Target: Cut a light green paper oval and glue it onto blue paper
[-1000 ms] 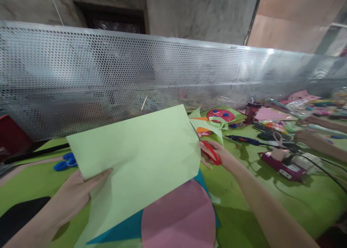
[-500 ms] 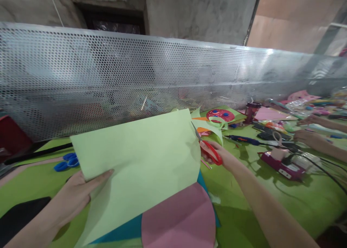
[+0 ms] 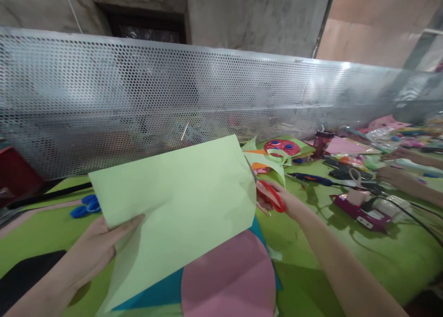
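Left fingers (image 3: pixel 129 224) tight on green paper (image 3: pixel 183 188), right fingers (image 3: pixel 266 205) round red scissors (image 3: pixel 276 196) — green table (image 3: pixel 301 257), perforated screen (image 3: pixel 224 81) along far edge!

A perforated screen (image 3: pixel 221 86) runs along the back of the green tabletop (image 3: pixel 398 259), with a grey wall (image 3: pixel 256 17) beyond it. At the left edge stands a red object (image 3: pixel 17 171), partly cut off; blue rings (image 3: pixel 79 211) lie near a black strip (image 3: pixel 51 196). On the right, near the screen, a red disc (image 3: pixel 282 147) lies left of a dark cup (image 3: pixel 322 144), and a pink sheet (image 3: pixel 348 146) lies right of it. Closer in are a blue-and-black tool (image 3: pixel 316 180), tip pointing left, and a purple power strip (image 3: pixel 362 215).
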Demonstrator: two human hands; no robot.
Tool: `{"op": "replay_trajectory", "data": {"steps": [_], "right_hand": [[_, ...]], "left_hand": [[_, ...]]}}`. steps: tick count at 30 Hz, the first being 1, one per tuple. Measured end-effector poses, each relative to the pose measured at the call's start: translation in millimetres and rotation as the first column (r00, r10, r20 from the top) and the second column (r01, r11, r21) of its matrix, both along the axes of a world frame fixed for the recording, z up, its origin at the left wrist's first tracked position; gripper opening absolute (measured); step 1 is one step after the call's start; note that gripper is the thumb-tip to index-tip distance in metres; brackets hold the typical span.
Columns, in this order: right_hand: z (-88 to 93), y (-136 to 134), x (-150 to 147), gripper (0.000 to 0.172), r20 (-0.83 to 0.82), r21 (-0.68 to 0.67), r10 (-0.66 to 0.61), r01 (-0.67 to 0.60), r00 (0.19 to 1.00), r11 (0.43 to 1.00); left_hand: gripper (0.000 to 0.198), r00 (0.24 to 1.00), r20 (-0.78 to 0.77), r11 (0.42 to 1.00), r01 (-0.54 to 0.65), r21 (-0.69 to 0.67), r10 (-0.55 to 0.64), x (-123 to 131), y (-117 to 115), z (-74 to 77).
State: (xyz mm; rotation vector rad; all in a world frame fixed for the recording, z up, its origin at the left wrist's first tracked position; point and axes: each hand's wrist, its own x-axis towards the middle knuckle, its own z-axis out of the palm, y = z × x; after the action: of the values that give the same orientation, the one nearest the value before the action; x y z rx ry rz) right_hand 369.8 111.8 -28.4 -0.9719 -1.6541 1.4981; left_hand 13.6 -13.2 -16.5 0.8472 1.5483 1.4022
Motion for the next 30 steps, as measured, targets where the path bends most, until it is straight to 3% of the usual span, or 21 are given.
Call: {"op": "replay_trajectory", "data": {"steps": [12,30], "right_hand": [[6.1,-3.0,-1.4,0.045,0.033,-0.014,0.032,-0.031,0.999,0.999],[4.1,-3.0,0.1,0.042,-0.002,0.015,0.025,-0.025,1.000,1.000]], "left_hand": [[0.080,0.999,-0.029,1.000,-0.023,0.000,0.023,1.4,0.9,0.8],[0.070,0.999,-0.033,1.000,-0.010,-0.002,0.010,-10.2,2.4,-8.1]]}}
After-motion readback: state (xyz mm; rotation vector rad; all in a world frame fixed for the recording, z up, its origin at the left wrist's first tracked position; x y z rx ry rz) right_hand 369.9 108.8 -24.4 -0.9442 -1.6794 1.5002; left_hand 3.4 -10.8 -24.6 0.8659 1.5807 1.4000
